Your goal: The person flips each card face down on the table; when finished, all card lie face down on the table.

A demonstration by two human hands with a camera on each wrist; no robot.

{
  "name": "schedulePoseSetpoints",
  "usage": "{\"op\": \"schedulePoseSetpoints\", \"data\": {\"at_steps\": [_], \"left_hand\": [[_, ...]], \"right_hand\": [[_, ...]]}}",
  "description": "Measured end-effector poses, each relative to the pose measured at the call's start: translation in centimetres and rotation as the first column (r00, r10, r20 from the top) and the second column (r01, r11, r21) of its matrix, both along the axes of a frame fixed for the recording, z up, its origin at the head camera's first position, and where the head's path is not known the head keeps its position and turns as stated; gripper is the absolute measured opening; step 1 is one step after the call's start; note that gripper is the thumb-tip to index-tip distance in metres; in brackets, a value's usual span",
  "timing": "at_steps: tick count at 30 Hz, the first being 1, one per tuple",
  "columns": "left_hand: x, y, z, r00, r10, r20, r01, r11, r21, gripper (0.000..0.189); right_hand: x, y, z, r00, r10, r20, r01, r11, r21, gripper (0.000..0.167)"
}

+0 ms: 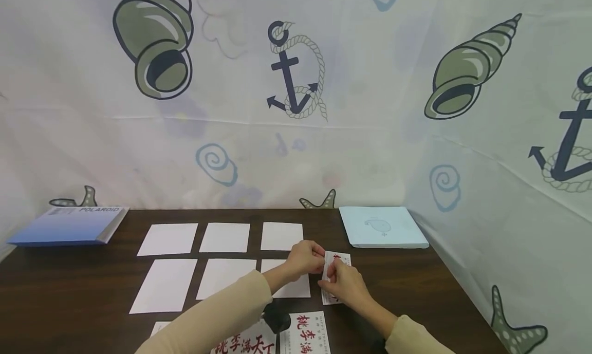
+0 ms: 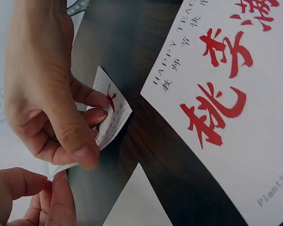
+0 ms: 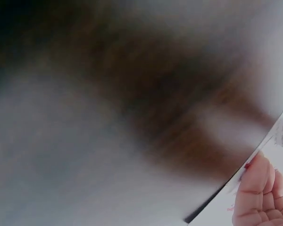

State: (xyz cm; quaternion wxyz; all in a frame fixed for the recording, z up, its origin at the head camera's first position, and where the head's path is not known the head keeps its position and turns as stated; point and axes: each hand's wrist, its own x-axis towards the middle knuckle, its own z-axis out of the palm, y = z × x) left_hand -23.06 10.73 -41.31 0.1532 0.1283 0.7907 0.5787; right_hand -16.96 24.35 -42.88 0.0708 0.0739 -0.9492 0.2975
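Observation:
A small white card with red calligraphy (image 1: pixel 344 261) is between the two hands at the right part of the table. The left hand (image 1: pixel 305 257) is at its upper left edge; in the left wrist view this left hand (image 2: pixel 52 108) has its curled fingers and thumb about the card (image 2: pixel 114 110). The right hand (image 1: pixel 349 286) overlaps the card's middle. Its thumb and finger pinch the card's edge, as the left wrist view shows. In the mostly blurred right wrist view, fingers (image 3: pixel 259 193) lie along a card's edge.
Blank white cards (image 1: pixel 163 285) lie in rows left of the hands. Nearer, cards with red calligraphy (image 1: pixel 305 336) lie by the front. A light blue stack with a drawing (image 1: pixel 386 228) stands back right, a blue Polaroid box (image 1: pixel 69 228) back left. A printed curtain (image 1: pixel 370 138) hangs behind.

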Motion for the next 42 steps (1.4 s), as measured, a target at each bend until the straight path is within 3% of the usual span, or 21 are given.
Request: {"op": "schedulePoseSetpoints", "data": {"at_steps": [7, 13, 16, 18, 20, 22, 24, 28, 34, 42], "left_hand": [[0.4, -0.5, -0.4, 0.997, -0.022, 0.067, 0.018, 0.998, 0.065, 0.018], [1.6, -1.2, -1.2, 0.975, -0.139, 0.171, 0.114, 0.982, 0.152, 0.037], [2.0, -1.4, -1.5, 0.974, -0.117, 0.192, 0.078, 0.977, 0.198, 0.049], [2.0, -1.6, -1.7, 0.986, -0.041, 0.16, 0.006, 0.977, 0.214, 0.05], [2.0, -1.9, -1.8, 0.996, 0.046, 0.077, -0.06, 0.98, 0.191, 0.047], [2.1, -2.2, -1.8, 0.994, 0.112, -0.015, -0.108, 0.982, 0.156, 0.042], [2.2, -2.5, -1.9, 0.985, 0.137, -0.103, -0.126, 0.986, 0.11, 0.038], [2.5, -3.0, -1.8, 0.975, 0.107, -0.193, -0.106, 0.994, 0.019, 0.034], [3.0, -3.4, -2.3, 0.969, 0.031, -0.244, -0.058, 0.993, -0.102, 0.028], [3.1, -2.9, -2.4, 0.952, -0.046, -0.304, -0.055, 0.947, -0.315, 0.018]], "right_hand": [[0.7, -0.2, 0.9, 1.0, -0.006, 0.014, 0.007, 0.999, -0.04, 0.014], [0.9, 0.5, 3.4, 0.999, -0.044, 0.029, 0.049, 0.977, -0.209, 0.009], [0.8, 1.0, 4.4, 0.996, -0.081, 0.029, 0.086, 0.944, -0.318, 0.011], [0.8, 1.4, 4.7, 0.992, -0.118, 0.041, 0.124, 0.918, -0.377, 0.011], [0.7, 1.8, 4.6, 0.985, -0.155, 0.071, 0.17, 0.889, -0.425, 0.012], [0.6, 2.2, 4.1, 0.978, -0.187, 0.093, 0.209, 0.875, -0.436, 0.013], [0.5, 2.6, 3.4, 0.97, -0.215, 0.111, 0.242, 0.879, -0.411, 0.015], [0.4, 2.9, 1.7, 0.961, -0.224, 0.163, 0.269, 0.899, -0.347, 0.022], [0.4, 2.9, 0.5, 0.957, -0.195, 0.216, 0.246, 0.937, -0.247, 0.022], [0.5, 2.8, 0.4, 0.957, -0.167, 0.239, 0.196, 0.976, -0.1, 0.019]]}}
